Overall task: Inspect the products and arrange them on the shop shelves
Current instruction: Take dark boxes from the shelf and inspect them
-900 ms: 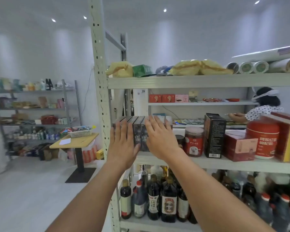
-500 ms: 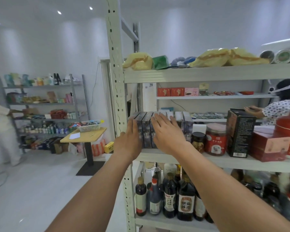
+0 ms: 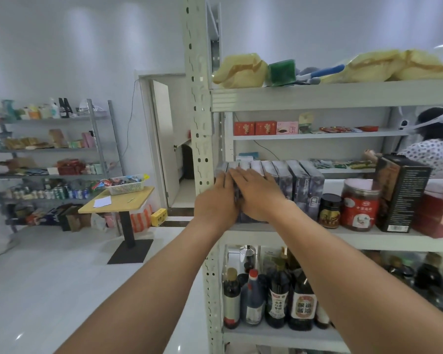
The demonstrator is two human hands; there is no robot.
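Row of dark boxes on the middle shelf, left end against the upright post. Boxes stand on end, long axis vertical, narrow faces to the aisle. Left hand and right hand lie flat, fingers straight, pressing the leftmost box fronts. Hands touch each other.

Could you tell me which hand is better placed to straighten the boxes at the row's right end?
Probably the right hand: it lies flat on the dark boxes, nearer that end; the left hand sits by the shelf post at the row's left end.
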